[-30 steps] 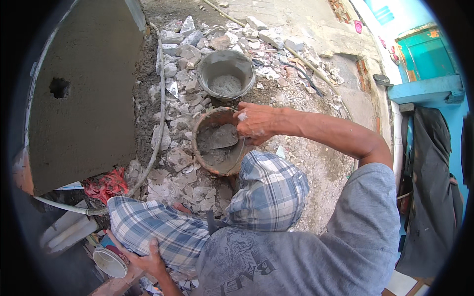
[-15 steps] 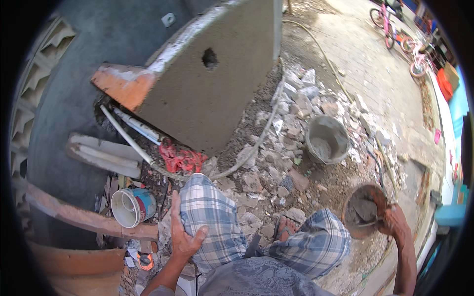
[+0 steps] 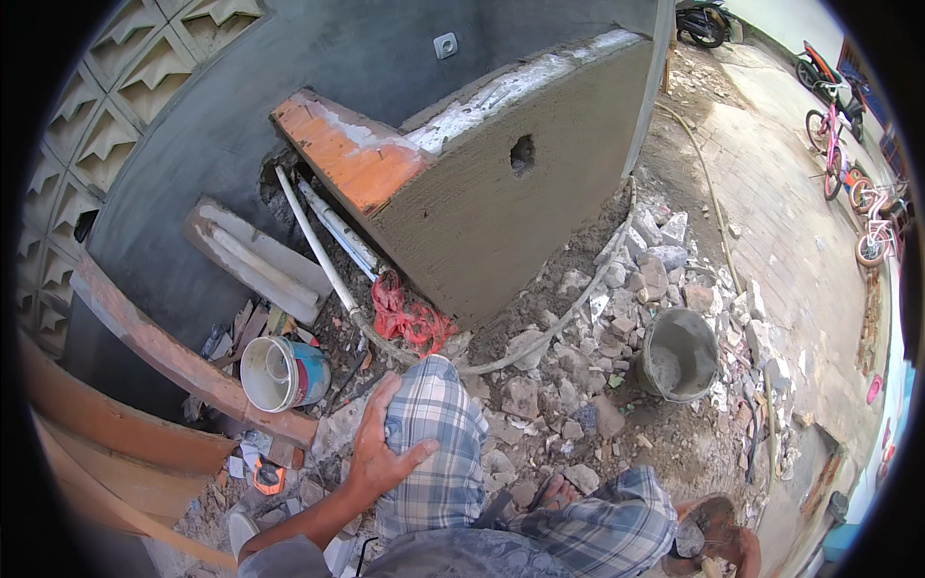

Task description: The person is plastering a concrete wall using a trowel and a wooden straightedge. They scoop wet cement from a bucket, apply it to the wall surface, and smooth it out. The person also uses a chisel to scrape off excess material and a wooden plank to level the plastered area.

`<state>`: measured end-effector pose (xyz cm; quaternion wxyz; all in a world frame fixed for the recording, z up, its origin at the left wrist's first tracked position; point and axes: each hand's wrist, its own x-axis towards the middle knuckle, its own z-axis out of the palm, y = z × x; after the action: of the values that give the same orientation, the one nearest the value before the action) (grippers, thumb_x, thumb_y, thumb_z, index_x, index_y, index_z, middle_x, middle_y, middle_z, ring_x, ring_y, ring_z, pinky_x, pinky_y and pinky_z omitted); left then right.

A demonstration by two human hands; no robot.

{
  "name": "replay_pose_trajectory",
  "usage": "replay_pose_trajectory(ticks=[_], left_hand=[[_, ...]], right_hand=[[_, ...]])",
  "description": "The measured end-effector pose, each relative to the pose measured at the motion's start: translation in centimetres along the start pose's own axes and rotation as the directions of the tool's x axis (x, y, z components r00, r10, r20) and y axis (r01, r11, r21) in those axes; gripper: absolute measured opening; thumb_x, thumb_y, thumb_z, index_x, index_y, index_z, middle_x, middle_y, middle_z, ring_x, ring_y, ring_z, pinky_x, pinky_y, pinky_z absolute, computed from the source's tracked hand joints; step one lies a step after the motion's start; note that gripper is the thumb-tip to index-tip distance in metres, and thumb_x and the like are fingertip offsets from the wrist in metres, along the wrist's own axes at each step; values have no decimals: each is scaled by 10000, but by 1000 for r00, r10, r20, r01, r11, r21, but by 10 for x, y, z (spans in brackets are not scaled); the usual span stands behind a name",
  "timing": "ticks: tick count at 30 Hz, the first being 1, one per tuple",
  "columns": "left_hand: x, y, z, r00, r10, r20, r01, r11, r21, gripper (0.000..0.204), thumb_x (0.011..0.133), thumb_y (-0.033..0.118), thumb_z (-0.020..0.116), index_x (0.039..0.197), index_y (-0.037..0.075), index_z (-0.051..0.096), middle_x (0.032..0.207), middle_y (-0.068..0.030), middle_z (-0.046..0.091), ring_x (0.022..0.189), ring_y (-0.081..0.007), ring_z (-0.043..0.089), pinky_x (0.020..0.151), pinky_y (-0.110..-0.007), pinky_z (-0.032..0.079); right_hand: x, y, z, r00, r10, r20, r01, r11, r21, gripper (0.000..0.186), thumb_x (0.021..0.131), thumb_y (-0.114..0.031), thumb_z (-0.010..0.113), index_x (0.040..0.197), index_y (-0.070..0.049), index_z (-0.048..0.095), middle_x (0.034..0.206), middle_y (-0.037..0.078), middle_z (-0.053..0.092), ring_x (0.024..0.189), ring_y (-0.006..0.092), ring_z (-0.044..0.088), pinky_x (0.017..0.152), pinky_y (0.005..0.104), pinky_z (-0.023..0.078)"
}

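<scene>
My left hand [image 3: 383, 458] rests on my left knee in checked trousers [image 3: 438, 448], thumb spread from the fingers, holding nothing. At the lower right edge, a reddish-brown bucket [image 3: 711, 503] stands by my right knee, with a grey mortar-coloured shape [image 3: 689, 539] in it. What seems to be my right hand [image 3: 748, 553] is at its right side, mostly cut off, so its fingers do not show. Ahead stands a low wall [image 3: 540, 207] coated in grey render, with a hole in its face and an orange, partly whitened ledge [image 3: 352, 159].
A grey mortar-stained bucket [image 3: 679, 356] stands on broken rubble [image 3: 588, 385]. A white-and-blue paint pail [image 3: 284, 374] sits left of my knee. A pale hose [image 3: 568, 332] curves round the wall's foot near red plastic [image 3: 409, 318]. Bicycles [image 3: 872, 226] stand far right.
The view has swung left and up, so the wall and rubble appear further right. The reddish-brown bucket and my right arm now lie largely beyond the lower edge. My left hand stays on the knee.
</scene>
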<state>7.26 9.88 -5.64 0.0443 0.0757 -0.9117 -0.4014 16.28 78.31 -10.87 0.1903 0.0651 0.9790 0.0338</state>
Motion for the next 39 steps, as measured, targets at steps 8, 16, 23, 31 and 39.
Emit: replay_pose_trajectory(ticks=[8,16,23,31,39], left_hand=[[12,-19,1,999,41,-25,-43,995,-85,919,777,370,823,1461,-42,368,1509,-321,393,1420,-453,394,1175,-494,315],[13,-31,-18,1000,-9,-15,8,999,-42,999,768,446,842,1472,-64,349,1503,-322,401,1406,-463,410,1162,-501,334],[45,-17,-37,977,-145,155,164,980,-115,1002,748,467,870,1457,-39,376,1449,-270,458,1368,-408,456,1138,-481,370],[61,48,-83,876,-318,364,348,937,-19,868,820,414,816,1461,0,404,1404,-254,490,1333,-395,484,1113,-453,392],[16,142,-145,580,-643,500,548,762,345,899,850,601,689,1551,141,364,1593,-214,348,1423,-404,410,1132,-507,385]], right_hand=[[14,-106,-33,989,-42,-139,65,984,166,622,865,-456,690,1331,-71,546,1286,212,578,1198,391,540,1013,470,425],[26,-284,-106,992,-83,-100,128,764,632,767,880,-533,704,1423,-20,530,1383,264,568,1289,416,530,1100,510,394],[63,-289,-116,978,-199,-69,192,709,679,748,904,-591,635,1421,-59,543,1353,188,616,1253,413,560,1084,474,411],[74,-275,-128,976,-161,150,-31,575,818,416,772,-329,791,1028,-8,725,1039,179,703,1016,306,667,920,383,505],[-33,-285,-215,881,-184,436,-147,770,621,649,919,-489,635,1417,-83,546,1321,276,606,1278,431,532,1080,465,424]])
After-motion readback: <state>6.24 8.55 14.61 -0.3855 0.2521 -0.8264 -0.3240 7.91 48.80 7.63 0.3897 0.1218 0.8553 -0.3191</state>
